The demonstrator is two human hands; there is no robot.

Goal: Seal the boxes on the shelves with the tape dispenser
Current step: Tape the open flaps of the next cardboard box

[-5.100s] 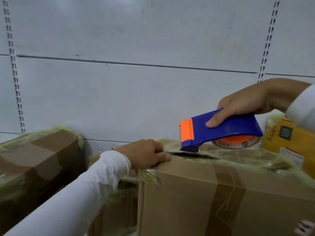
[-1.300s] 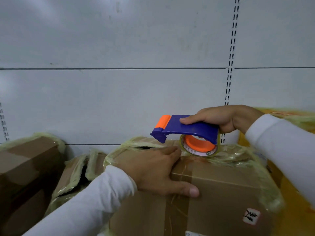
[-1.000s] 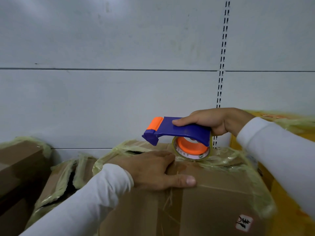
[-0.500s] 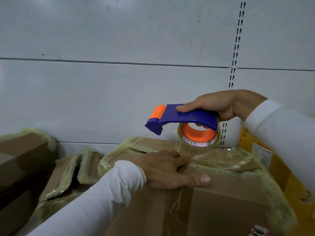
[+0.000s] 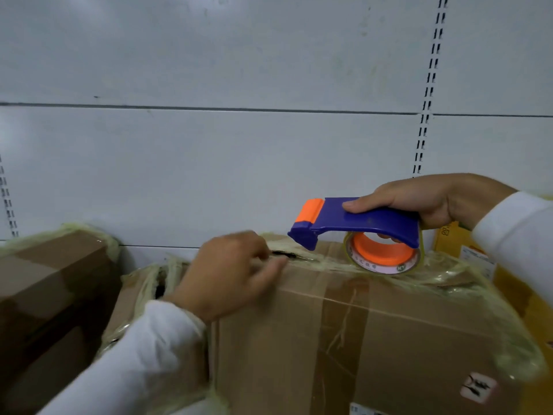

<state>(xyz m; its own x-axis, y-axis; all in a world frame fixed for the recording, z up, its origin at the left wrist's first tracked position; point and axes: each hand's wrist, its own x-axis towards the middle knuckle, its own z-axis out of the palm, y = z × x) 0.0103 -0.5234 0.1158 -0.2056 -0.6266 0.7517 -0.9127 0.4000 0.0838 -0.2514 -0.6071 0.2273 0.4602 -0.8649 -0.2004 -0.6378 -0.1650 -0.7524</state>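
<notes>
Blue and orange, the tape dispenser (image 5: 356,226) sits in my right hand (image 5: 419,199), fingers curled round its handle, roll resting on the box (image 5: 359,339) top. My left hand (image 5: 227,274), blurred, lies at the box's near left corner, fingertips (image 5: 276,262) seemingly pinching loose tape beside the dispenser's nose.

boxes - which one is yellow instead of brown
The yellow box at the far right, behind the right hand holding the tape dispenser. The others are brown cardboard.
</notes>
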